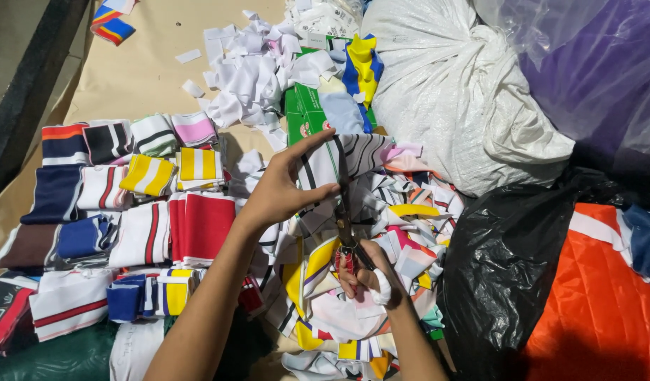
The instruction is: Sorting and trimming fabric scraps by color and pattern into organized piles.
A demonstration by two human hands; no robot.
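My left hand (283,187) pinches a white fabric piece with black stripes (353,155) and holds it up over a heap of mixed scraps. My right hand (364,275), with a white bandage on one finger, grips a pair of scissors (344,212) by red-lined handles. The blades point upward and lie across the striped piece, beside my left thumb. Under both hands lies a loose pile of striped knit strips (402,233) in yellow, white, pink and black.
Folded striped knit pieces (127,204) lie in rows on the left. White paper-like offcuts (251,70) and a green box (304,113) sit at the back. A white sack (452,92), a black bag (501,261) and orange fabric (600,296) crowd the right.
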